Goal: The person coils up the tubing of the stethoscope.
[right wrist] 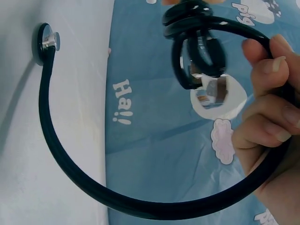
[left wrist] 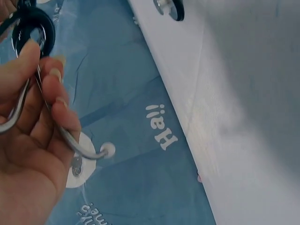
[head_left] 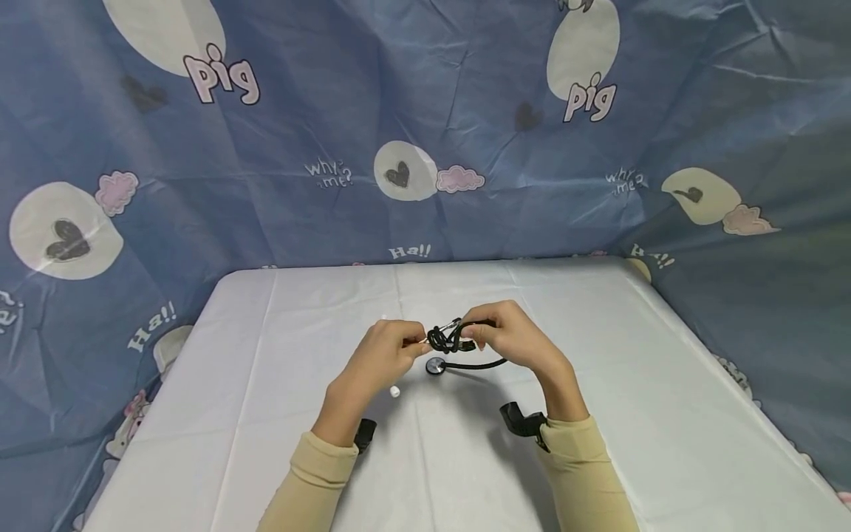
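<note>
One stethoscope (head_left: pixel 439 340) is just below the middle of the head view, its black tube partly wound into a bundle between two hands. The left hand (head_left: pixel 383 353) pinches the metal ear tubes (left wrist: pixel 70 138); the left wrist view alone shows clearly that there are two, one ending in a pale ear tip (left wrist: pixel 108 150), the other cut off by the left edge. The right hand (head_left: pixel 512 336) has its fingers curled round the tube, and only the right wrist view shows the wide curve leading to the single chest piece (head_left: pixel 435 366), upper left there; the left wrist view crops it at the top edge. Whether it touches the white-covered table (head_left: pixel 319 310) cannot be told. In the head view one small white thing (head_left: pixel 395 391) appears below the left hand, too small to identify. Farther out are two beige sleeves (head_left: pixel 585 465) and a blue cloth (head_left: pixel 299 89), its word "pig" appearing twice near the top of the head view
</note>
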{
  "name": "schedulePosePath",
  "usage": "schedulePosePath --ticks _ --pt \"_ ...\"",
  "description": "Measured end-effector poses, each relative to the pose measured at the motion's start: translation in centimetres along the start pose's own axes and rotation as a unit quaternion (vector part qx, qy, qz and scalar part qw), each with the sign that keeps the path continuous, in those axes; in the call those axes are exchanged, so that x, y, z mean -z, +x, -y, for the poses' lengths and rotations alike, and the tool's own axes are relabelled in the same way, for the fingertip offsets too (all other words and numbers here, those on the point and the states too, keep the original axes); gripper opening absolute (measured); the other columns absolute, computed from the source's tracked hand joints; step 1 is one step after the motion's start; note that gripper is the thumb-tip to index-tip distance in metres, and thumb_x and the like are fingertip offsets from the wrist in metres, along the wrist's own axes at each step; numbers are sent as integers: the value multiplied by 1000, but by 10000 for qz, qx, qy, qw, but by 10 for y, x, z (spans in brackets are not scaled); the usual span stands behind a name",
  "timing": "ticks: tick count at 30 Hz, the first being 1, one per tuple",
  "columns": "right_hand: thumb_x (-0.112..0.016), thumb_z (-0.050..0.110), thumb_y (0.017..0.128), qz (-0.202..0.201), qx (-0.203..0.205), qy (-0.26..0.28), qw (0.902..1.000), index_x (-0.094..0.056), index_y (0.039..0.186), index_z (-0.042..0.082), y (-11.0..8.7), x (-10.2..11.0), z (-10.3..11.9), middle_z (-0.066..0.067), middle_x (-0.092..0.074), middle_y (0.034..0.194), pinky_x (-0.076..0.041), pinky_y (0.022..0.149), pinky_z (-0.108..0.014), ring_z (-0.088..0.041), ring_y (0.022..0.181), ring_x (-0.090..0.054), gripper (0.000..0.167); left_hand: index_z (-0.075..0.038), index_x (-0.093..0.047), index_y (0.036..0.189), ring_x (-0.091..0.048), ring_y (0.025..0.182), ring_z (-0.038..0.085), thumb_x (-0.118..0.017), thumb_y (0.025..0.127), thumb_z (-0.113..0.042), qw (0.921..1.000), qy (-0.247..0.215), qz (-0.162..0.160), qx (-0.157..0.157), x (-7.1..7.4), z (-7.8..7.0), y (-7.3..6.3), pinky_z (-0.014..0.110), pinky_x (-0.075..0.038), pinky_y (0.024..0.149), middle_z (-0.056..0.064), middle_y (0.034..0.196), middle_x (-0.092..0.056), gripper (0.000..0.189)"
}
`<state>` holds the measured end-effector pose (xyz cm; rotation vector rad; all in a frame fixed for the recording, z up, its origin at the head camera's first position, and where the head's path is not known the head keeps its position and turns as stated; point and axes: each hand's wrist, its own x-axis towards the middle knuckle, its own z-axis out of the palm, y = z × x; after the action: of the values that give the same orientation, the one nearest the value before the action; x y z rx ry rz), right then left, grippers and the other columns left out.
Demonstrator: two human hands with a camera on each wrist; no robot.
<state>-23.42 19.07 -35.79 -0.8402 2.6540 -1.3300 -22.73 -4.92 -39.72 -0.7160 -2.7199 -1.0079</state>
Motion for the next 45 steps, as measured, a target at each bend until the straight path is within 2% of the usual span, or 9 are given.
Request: schedulePosePath --ticks 3,7,11,14,22,31,35,40,45 --pt "-66 13 95 -138 9 38 9999 -76 92 14 2 -1 0 -3 -60 68 -42 59 -24 -14 59 -50 10 -21 -57 66 -38 55 4 -74 89 -23 9996 -204 196 -95 3 1 0 23 -34 55 -12 59 -43 29" --pt "-70 14 92 -409 157 151 9989 -77 90 15 4 -2 -1 -1 -64 73 -49 64 -27 -21 67 -59 7 -22 -56 67 -37 56 3 -73 90 -23 9975 -466 414 -347 5 0 0 22 -33 55 -12 60 -41 29" --pt "-75 15 86 -671 287 352 9967 -78 87 13 5 -3 -4 -1 -65 75 -51 65 -28 -20 69 -59 4 -24 -59 69 -40 57 3 -73 90 -21 9943 -687 572 -588 5 -1 1 22 -35 55 -12 63 -47 25" --pt "-79 16 83 -772 264 511 9954 -79 85 12 6 -4 -6 -2 -65 74 -51 65 -27 -14 68 -57 4 -26 -62 71 -43 58 4 -73 90 -19 9931 -737 606 -683 4 -2 1 21 -37 55 -13 65 -51 23" --pt "-83 18 79 -946 62 666 9933 -79 81 16 10 -7 -11 -5 -67 73 -49 63 -25 -13 65 -55 5 -24 -68 76 -49 63 4 -73 89 -16 9899 -866 687 -887 0 -3 1 21 -42 58 -12 69 -58 16" --pt "-80 17 82 -749 -365 884 9926 -79 85 12 12 -10 -23 -2 -67 74 -47 63 -25 -12 66 -53 6 -19 -71 81 -52 66 5 -73 88 -13 9846 -1066 654 -1219 3 -3 1 22 -47 62 -11 73 -63 10" --pt "-79 18 84 -600 -382 1056 9919 -79 86 9 12 -9 -25 1 -68 75 -47 66 -26 -12 69 -54 10 -19 -71 83 -54 68 4 -73 89 -12 9809 -1202 642 -1389 4 -3 2 23 -49 64 -10 76 -64 9" --pt "-79 18 84 -502 -373 1484 9869 -78 88 4 14 -12 -39 3 -72 80 -52 70 -28 -19 76 -62 15 -18 -72 84 -58 70 4 -73 89 -11 9802 -1277 648 -1369 4 -3 1 23 -52 67 -10 78 -67 8" --pt "-77 13 85 -462 -418 1812 9815 -75 91 -3 16 -17 -46 6 -72 80 -53 70 -26 -12 74 -63 18 -17 -72 84 -56 69 4 -73 89 -11 9808 -1227 611 -1389 4 -3 -1 24 -51 66 -10 77 -66 7"
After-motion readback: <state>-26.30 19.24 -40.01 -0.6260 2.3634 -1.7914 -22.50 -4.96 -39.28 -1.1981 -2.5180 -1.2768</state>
